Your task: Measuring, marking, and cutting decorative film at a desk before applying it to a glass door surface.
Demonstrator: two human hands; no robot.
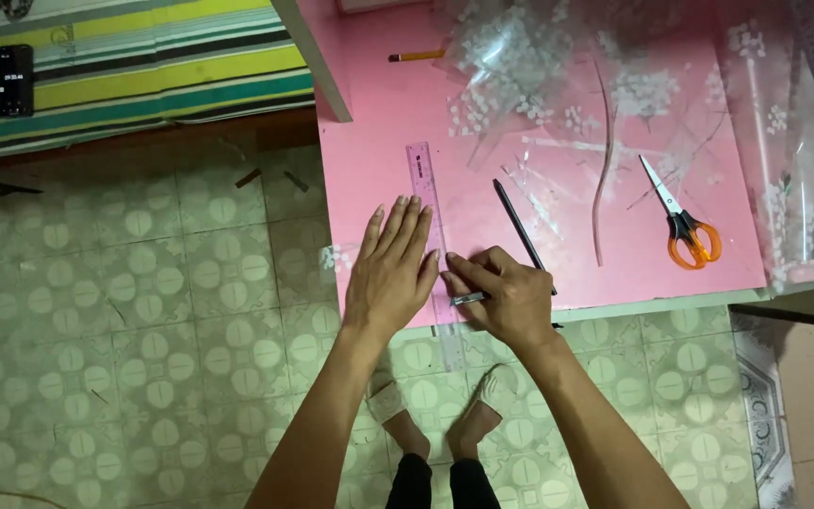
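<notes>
Clear pink ruler point(431, 236) lengthwise, overhanging table edge; small grey blade point(468, 299) alongside

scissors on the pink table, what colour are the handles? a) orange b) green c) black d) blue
a: the scissors lie on the pink table to the right of the right hand, and their handle loops are orange, with the blades pointing up and away.
</notes>
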